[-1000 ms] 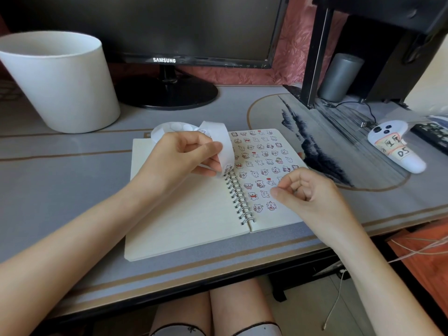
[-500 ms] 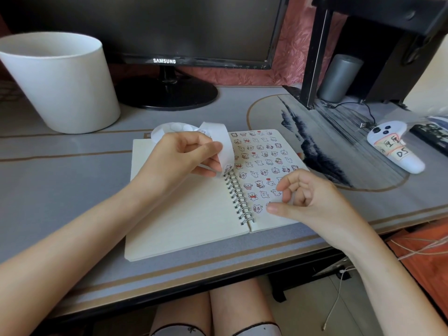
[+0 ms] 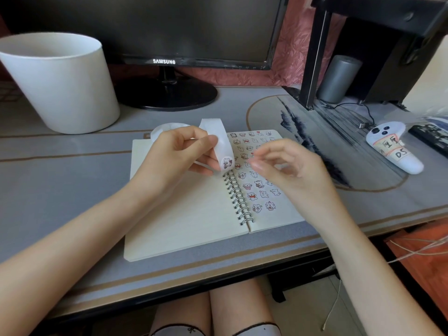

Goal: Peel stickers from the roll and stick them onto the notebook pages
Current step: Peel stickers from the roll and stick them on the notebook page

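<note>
Here your left hand (image 3: 178, 152) pinches the white sticker strip (image 3: 219, 141) between thumb and fingers; the strip is thin and glossy, it curls in a loop, and one small cartoon sticker (image 3: 227, 163) sits at its lower end, just above the wire spiral (image 3: 238, 198). The rest of the roll (image 3: 167, 127) lies flat behind your hand. Your right hand (image 3: 288, 166) hovers over the right page, blurred, with fingers loosely curled and thumb near the forefinger; whether it holds something I cannot tell. The notebook (image 3: 189, 214) lies open on the grey desk mat (image 3: 60, 190). The right page is covered with stickers in rows, only its lower edge is bare. The left page is plain cream paper.
</note>
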Available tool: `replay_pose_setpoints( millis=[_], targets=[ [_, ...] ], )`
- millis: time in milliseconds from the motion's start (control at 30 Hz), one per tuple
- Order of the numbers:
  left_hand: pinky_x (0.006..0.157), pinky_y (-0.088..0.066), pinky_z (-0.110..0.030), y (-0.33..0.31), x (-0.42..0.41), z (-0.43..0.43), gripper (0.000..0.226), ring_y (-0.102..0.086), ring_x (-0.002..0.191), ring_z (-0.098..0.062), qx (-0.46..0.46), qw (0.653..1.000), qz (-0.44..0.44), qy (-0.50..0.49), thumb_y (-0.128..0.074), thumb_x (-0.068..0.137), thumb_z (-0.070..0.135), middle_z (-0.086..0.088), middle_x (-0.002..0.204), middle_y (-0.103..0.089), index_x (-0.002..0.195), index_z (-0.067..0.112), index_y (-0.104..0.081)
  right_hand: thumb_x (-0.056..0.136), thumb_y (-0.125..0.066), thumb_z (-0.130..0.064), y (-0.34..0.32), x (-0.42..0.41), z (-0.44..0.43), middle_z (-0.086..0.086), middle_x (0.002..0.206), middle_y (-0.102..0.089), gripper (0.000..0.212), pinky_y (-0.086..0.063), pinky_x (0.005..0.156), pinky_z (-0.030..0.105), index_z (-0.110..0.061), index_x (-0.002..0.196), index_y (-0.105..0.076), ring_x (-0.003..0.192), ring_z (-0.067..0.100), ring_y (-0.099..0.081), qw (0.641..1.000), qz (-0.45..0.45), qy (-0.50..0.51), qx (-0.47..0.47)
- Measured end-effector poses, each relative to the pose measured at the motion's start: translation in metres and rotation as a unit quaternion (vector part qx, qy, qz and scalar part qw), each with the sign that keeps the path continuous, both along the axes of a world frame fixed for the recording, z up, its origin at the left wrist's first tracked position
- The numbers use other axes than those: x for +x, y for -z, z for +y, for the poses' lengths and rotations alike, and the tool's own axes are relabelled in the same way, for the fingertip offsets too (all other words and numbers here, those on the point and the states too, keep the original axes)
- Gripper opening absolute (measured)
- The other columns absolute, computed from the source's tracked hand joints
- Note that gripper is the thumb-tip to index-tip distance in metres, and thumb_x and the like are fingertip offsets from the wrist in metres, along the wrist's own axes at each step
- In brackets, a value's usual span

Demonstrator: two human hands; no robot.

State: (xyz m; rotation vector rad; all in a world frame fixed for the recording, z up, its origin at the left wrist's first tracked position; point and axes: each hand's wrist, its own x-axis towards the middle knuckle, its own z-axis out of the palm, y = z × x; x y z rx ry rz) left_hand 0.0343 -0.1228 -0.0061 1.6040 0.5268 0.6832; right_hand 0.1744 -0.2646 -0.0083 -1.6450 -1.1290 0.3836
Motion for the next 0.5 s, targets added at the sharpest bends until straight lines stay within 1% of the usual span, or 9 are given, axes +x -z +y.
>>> replay_pose_setpoints(
  millis=[67, 200, 300, 400, 500],
  targets=[
    [0.058, -0.055, -0.022, 0.0, 0.0, 0.0, 0.019, -0.068, 0.061, -0.014, 0.0, 1.0, -0.003, 0.004, -0.052, 0.095, 0.012, -0.001, 0.065, -0.071, 0.08, 0.003, -0.059, 0.081, -0.073, -0.02, -0.001, -0.008, 0.012, -0.005, 0.09, -0.072, 0.014, -0.048, 0.076, 0.033, -0.022, 0.093, -0.066, 0.088, 0.014, -0.065, 1.0, -0.008, -0.021, 0.02],
    [0.061, -0.057, -0.024, -0.001, -0.001, 0.0, 0.019, -0.068, 0.061, -0.014, 0.003, 1.0, -0.012, 0.009, -0.051, 0.095, 0.012, 0.0, 0.064, -0.07, 0.08, 0.004, -0.059, 0.077, -0.076, -0.011, -0.002, -0.015, 0.027, -0.008, 0.08, -0.07, 0.019, -0.046, 0.072, 0.028, -0.024, 0.086, -0.067, 0.082, 0.01, -0.064, 0.999, -0.01, -0.027, 0.044],
    [0.063, -0.058, -0.026, -0.002, 0.0, 0.0, 0.02, -0.069, 0.063, -0.015, -0.002, 1.0, -0.017, 0.007, -0.05, 0.096, 0.015, 0.0, 0.064, -0.069, 0.081, 0.003, -0.059, 0.076, -0.075, -0.004, -0.001, -0.014, 0.032, -0.008, 0.078, -0.069, 0.019, -0.051, 0.072, 0.025, -0.02, 0.082, -0.069, 0.077, 0.007, -0.063, 0.998, 0.021, -0.03, 0.059],
    [0.066, -0.058, -0.027, -0.001, 0.001, 0.0, 0.025, -0.069, 0.067, -0.017, -0.026, 0.999, -0.01, 0.016, -0.049, 0.096, 0.02, -0.003, 0.069, -0.071, 0.083, 0.003, -0.062, 0.076, -0.074, -0.002, 0.001, -0.012, 0.033, -0.011, 0.076, -0.069, 0.02, -0.051, 0.072, 0.023, -0.021, 0.081, -0.069, 0.075, 0.004, -0.063, 0.996, 0.036, -0.023, 0.073],
    [0.071, -0.057, -0.024, 0.001, 0.002, -0.001, 0.017, -0.069, 0.07, -0.014, -0.018, 0.999, 0.009, 0.039, -0.055, 0.092, 0.016, -0.004, 0.073, -0.071, 0.086, 0.004, -0.065, 0.078, -0.073, -0.002, 0.002, -0.01, 0.033, -0.009, 0.077, -0.069, 0.019, -0.048, 0.07, 0.022, -0.02, 0.082, -0.069, 0.074, 0.003, -0.063, 0.995, 0.052, -0.018, 0.083]
  ],
)
